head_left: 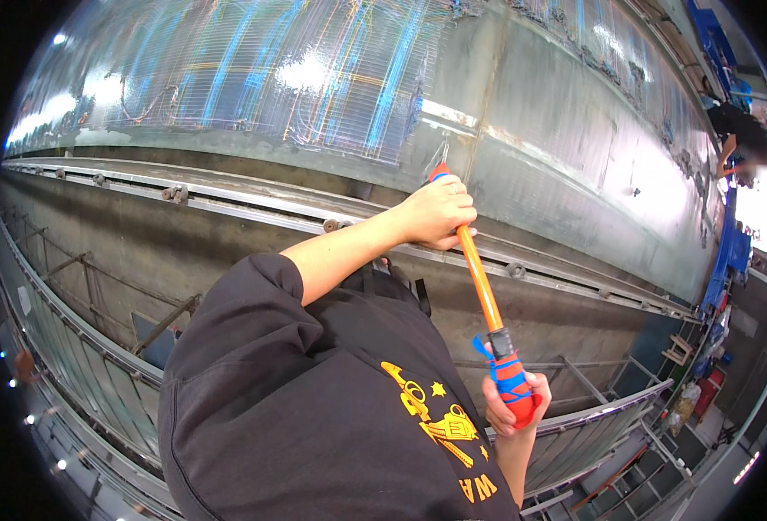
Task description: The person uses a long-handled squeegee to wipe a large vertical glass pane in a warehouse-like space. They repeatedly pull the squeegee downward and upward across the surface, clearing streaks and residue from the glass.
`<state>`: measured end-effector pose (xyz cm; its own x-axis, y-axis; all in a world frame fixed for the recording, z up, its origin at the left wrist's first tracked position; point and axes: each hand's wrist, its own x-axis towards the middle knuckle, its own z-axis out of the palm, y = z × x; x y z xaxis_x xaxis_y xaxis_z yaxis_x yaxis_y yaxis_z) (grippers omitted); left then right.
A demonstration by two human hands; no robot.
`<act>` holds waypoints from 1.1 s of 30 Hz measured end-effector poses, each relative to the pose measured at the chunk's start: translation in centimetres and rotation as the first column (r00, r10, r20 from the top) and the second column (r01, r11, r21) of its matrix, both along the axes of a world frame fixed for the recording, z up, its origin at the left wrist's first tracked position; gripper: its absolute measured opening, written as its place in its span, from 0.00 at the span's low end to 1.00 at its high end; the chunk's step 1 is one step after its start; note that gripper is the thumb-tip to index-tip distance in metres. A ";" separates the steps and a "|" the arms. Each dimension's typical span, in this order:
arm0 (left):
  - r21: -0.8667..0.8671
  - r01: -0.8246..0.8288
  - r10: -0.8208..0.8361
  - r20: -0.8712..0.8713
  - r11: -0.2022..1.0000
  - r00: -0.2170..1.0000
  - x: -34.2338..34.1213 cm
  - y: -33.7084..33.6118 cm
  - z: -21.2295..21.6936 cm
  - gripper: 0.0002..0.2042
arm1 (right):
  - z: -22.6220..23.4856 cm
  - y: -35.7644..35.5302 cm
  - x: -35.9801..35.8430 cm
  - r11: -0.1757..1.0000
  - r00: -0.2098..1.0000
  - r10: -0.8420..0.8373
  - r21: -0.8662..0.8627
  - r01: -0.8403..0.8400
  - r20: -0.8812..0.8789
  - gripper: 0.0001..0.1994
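Both my hands grip one long orange-handled tool [481, 282]. My left hand [440, 213] is closed around its far part, just behind a red and blue end. From that end thin metal wires stick out over the edge of a long glossy table [557, 182]; the exact kind of tool I cannot make out. My right hand [518, 404] is wrapped around the near end, bound with red and blue material, close to the right side of my body. Left of the tip, a sheet with many blue and orange strands [314, 78] lies on the table under a shiny surface.
A metal rail [253, 198] with small rollers runs along the table's near edge. Behind me stands a rack of metal bars [566, 425]. Another person [744, 135] in dark clothes is at the far right, near blue things [735, 247]. A wooden stool [679, 349] stands below.
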<state>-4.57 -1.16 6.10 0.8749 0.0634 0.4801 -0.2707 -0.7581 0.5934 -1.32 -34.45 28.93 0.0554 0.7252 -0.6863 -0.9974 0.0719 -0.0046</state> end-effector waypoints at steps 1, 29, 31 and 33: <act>0.034 0.069 -0.066 -0.081 0.997 0.994 -0.2 0.3 -0.3 0.15 | 0.0 0.4 0.0 0.994 0.999 0.023 -0.108 -0.020 0.026 0.39; -0.181 -0.103 0.148 0.256 0.978 0.955 10.4 11.5 -7.8 0.15 | 0.8 21.1 4.8 0.773 0.680 0.599 -0.527 -0.354 0.422 0.45; -0.133 -0.106 0.138 0.262 0.985 0.955 13.4 14.7 -8.6 0.13 | 0.0 23.9 7.4 0.780 0.694 0.585 -0.525 -0.340 0.421 0.45; -0.144 -0.098 0.139 0.313 0.985 0.939 16.8 18.5 -8.8 0.15 | -0.8 27.2 10.3 0.782 0.711 0.571 -0.536 -0.319 0.410 0.45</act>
<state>12.27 17.33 -2.72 0.6579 0.2345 0.7157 -0.3752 -0.7219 0.5814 8.98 -7.23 28.13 0.2383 0.4269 -0.8723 -0.7290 -0.5149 -0.4511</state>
